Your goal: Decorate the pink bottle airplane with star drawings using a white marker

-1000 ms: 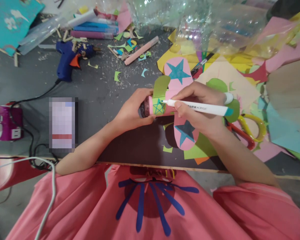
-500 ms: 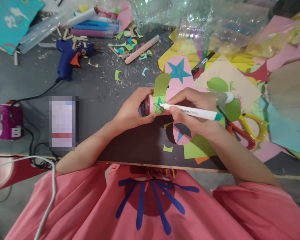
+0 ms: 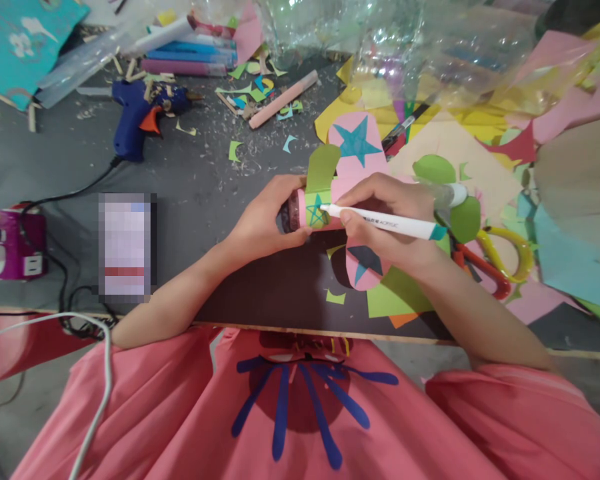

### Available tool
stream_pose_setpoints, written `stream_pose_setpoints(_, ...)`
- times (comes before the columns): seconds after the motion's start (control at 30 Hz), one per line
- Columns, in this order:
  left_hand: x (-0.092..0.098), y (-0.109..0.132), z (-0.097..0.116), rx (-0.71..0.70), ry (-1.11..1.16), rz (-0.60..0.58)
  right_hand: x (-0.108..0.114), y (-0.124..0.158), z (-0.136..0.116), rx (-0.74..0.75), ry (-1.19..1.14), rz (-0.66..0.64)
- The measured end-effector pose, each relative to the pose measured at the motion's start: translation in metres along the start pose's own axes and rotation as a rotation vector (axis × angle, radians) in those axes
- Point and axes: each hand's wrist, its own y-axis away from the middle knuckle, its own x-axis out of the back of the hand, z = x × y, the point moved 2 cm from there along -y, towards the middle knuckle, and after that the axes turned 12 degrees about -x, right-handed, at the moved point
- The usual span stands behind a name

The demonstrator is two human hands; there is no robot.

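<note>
Hands (image 3: 263,213) (image 3: 395,203) at pink craft (image 3: 344,181), white marker (image 3: 395,223) shifted left

Since a second ago, the right hand (image 3: 407,200) and the pen (image 3: 400,223) have slid a little left near the frame's middle, the pen's teal end dropping slightly lower. Its tip has gone from the upper right of the green star (image 3: 317,212) down and leftward. The lower pink flap (image 3: 353,263) shows less, its bottom edge sitting higher. Right of centre, more of the bottle's clear neck (image 3: 443,195) shows beside the hand.
</note>
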Motion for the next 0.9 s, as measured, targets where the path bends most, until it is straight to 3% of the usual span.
stream_pose_setpoints(0.27, 0.0003, 0.0001, 0.0012, 0.014, -0.038, -0.03, 0.0011, -0.0003, -0.0028, 0.008, 0.107, -0.05)
stream_pose_setpoints(0.53, -0.0006, 0.0009, -0.0005, -0.021, -0.027, -0.003, -0.0003, -0.0008, -0.0024, 0.042, 0.057, 0.052)
stream_pose_setpoints(0.9, -0.0001, 0.0002, 0.0001, -0.014, -0.047, -0.018, 0.0028, -0.0007, -0.0043, -0.032, 0.146, -0.072)
